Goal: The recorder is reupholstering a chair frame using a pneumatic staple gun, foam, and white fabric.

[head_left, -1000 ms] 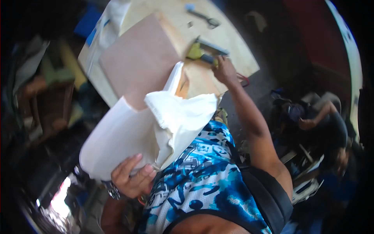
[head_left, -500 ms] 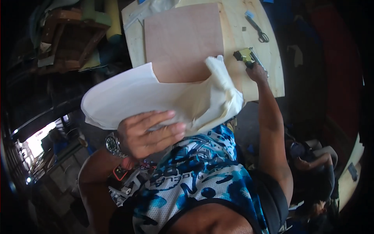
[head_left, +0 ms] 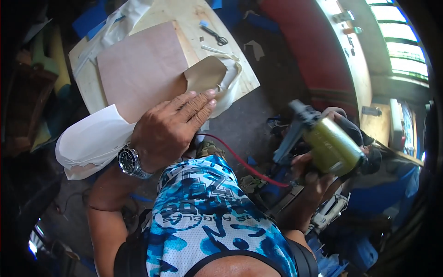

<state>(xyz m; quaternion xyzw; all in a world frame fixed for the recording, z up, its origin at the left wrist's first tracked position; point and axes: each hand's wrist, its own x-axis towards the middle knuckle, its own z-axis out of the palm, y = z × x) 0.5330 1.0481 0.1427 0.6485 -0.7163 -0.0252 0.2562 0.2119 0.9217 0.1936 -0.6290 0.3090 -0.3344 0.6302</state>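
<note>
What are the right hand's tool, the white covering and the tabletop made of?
Yellow-green tool: probably metal, perhaps painted; its rounded body has a glossy highlight, but hard plastic is possible.
White covering: fabric or thin vinyl, I can't tell which; fairly matte, creased along its lower edge.
Tabletop: likely bare plywood; pale, with faint streaks like wood grain.

Bright daylight fills a slatted window (head_left: pixel 406 53) at right, beyond a red panel (head_left: pixel 302 51) and dark grey floor (head_left: pixel 244 115).
</note>
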